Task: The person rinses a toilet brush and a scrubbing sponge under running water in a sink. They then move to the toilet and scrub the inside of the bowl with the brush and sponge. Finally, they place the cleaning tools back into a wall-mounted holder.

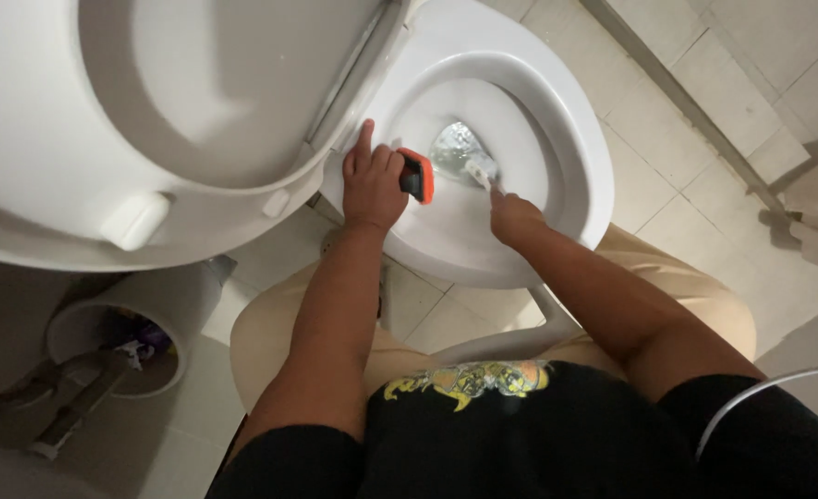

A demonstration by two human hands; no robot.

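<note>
Head view: I look straight down into the toilet bowl point(557, 157), its seat and lid point(150, 102) tipped up out of the way. My left hand point(372, 185) braces on the rim, grip curled around an orange-and-black object point(417, 175), forefinger stretched out. My right hand point(514, 218) is closed tight on a brush handle; the white brush head point(479, 170) sits down by the water. A waste bin point(127, 328) stands on the floor beside the bowl.

A white toilet brush point(479, 172) slants down into the bowl, its bristle head at the water. An orange-edged black device point(417, 175), flat and rectangular, is held upright on edge over the white toilet bowl point(575, 139).
</note>
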